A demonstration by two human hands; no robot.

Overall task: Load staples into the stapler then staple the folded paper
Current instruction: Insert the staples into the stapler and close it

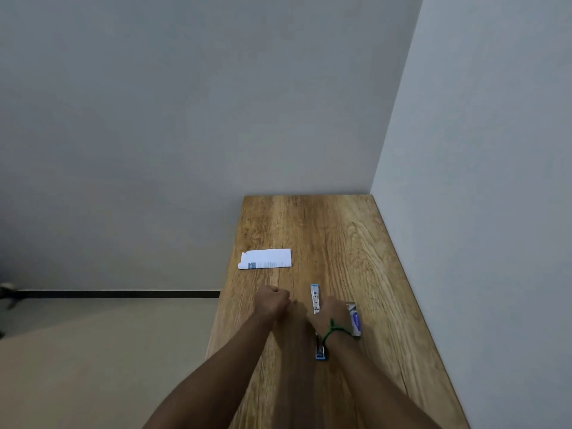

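A small blue and silver stapler lies opened out flat on the wooden table, its far end pointing away from me and its blue near end showing under my wrist. My right hand, with a green thread at the wrist, covers the stapler's middle and grips it. Just right of that hand lies a small blue and white staple box. My left hand rests to the left of the stapler as a closed fist; nothing shows in it. The folded white paper lies farther away, at the table's left edge.
The table fits into a corner, with grey walls behind it and along its right side. Its left edge drops to a beige floor with a dark skirting strip.
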